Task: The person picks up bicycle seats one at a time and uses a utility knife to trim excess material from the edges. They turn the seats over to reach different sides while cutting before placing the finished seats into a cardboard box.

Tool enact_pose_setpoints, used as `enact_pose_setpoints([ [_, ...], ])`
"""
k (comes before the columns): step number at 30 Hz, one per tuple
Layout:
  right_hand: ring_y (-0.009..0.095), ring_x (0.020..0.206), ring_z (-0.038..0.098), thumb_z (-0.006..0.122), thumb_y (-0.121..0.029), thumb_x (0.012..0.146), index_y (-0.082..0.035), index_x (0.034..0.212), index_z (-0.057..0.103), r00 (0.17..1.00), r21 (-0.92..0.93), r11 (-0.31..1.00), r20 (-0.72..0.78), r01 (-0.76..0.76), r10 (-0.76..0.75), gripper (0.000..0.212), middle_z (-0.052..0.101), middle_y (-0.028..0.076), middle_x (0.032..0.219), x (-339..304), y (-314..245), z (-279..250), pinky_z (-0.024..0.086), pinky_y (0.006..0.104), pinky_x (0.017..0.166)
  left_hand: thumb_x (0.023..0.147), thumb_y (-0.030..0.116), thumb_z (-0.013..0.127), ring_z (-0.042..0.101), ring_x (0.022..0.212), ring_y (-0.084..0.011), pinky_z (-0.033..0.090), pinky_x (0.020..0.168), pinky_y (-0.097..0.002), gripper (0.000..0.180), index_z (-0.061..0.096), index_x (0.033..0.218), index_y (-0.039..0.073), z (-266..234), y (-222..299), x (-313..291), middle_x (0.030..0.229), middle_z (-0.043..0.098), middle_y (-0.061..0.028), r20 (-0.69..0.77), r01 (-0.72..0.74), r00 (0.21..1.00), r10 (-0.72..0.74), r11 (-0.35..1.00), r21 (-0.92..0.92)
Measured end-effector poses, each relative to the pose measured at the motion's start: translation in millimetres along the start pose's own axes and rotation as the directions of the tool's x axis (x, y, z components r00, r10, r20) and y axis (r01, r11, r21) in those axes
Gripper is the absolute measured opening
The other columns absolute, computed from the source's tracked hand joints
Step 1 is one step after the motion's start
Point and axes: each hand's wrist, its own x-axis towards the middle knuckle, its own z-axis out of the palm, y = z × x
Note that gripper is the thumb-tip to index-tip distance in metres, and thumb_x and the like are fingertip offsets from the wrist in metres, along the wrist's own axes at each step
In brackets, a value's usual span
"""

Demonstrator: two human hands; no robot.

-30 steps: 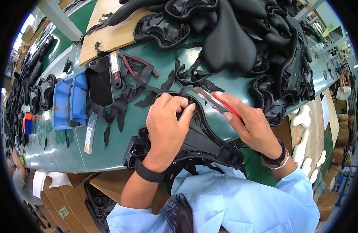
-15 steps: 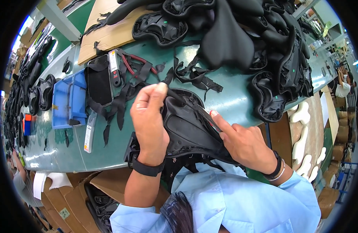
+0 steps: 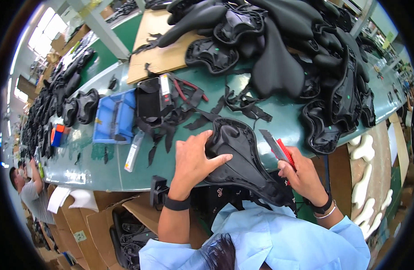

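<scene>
A black bicycle saddle lies underside up at the table's front edge, its wide end away from me and its narrow nose near my body. My left hand grips its left rim, thumb stretched over the hollow underside. Right of the saddle, my right hand is closed round a red utility knife. The knife's blade is out, points up and left, and stands apart from the saddle. Black trimmed strips lie just beyond the saddle.
Many black saddles are piled at the back right. To the left are a blue bin, a black tray, red-handled pliers and a clear-and-white slim case. Cardboard boxes stand below. A person is at far left.
The knife has come off the saddle's right rim and up to the right. My left hand has let go of a black strip and moved onto the saddle. The whole view has shifted.
</scene>
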Motion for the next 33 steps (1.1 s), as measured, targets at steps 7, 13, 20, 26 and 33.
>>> enact_pose_setpoints([
  [7, 0.008, 0.055, 0.056, 0.056, -0.013, 0.094, 0.001, 0.117, 0.055, 0.968, 0.2, 0.976, -0.213, -0.087, 0.13, 0.027, 0.06, 0.003, 0.074, -7, 11, -13, 0.045, 0.0233, 0.053, 0.083, 0.033, 0.077, 0.062, 0.087, -0.0166, 0.051, 0.079, -0.0302, 0.052, 0.06, 0.115, -0.004, -109, -60, -12, 0.105, 0.064, -0.01, -0.511, -0.053, 0.703, -0.495, 0.679, -0.732],
  [13, 0.008, 0.056, 0.057, 0.056, -0.014, 0.095, -0.001, 0.123, 0.055, 0.977, 0.291, 0.946, -0.114, -0.141, 0.181, 0.031, 0.061, 0.003, 0.074, -3, 14, 5, 0.045, 0.0235, 0.053, 0.089, 0.031, 0.069, 0.055, 0.104, -0.015, 0.045, 0.086, -0.032, 0.043, 0.06, 0.124, 0.008, -106, -54, 38, 0.116, 0.06, -0.0066, -0.553, -0.06, 0.699, -0.452, 0.735, -0.676],
  [20, 0.009, 0.057, 0.058, 0.057, -0.016, 0.096, 0.001, 0.122, 0.054, 0.978, 0.355, 0.921, -0.067, -0.161, 0.197, 0.031, 0.06, 0.003, 0.074, 5, 20, 12, 0.047, 0.0241, 0.054, 0.077, 0.032, 0.078, 0.047, 0.125, -0.0432, 0.037, 0.107, -0.045, 0.073, 0.045, 0.13, -0.007, -1, 20, 176, 0.131, 0.048, -0.0323, -0.372, 0.119, 0.914, -0.163, 0.983, -0.14],
  [26, 0.009, 0.058, 0.059, 0.058, -0.018, 0.096, 0.001, 0.121, 0.054, 0.972, 0.418, 0.894, -0.091, -0.162, 0.218, 0.032, 0.062, 0.004, 0.077, 5, 26, 16, 0.047, 0.0241, 0.054, 0.069, 0.015, 0.086, 0.051, 0.116, -0.0312, 0.041, 0.1, -0.0372, 0.08, 0.032, 0.127, 0.003, 22, 16, 240, 0.128, 0.045, -0.0246, -0.406, 0.093, 0.663, -0.63, 0.607, -0.789],
  [33, 0.008, 0.057, 0.057, 0.06, -0.016, 0.094, 0.0, 0.121, 0.054, 0.959, 0.406, 0.897, -0.135, -0.175, 0.248, 0.032, 0.061, 0.003, 0.077, 0, 42, 9, 0.046, 0.0241, 0.053, 0.076, 0.019, 0.081, 0.058, 0.093, -0.0227, 0.047, 0.086, -0.034, 0.058, 0.052, 0.125, 0.01, -57, 27, 159, 0.104, 0.058, -0.0117, -0.741, -0.158, 0.67, -0.047, 0.966, -0.204],
])
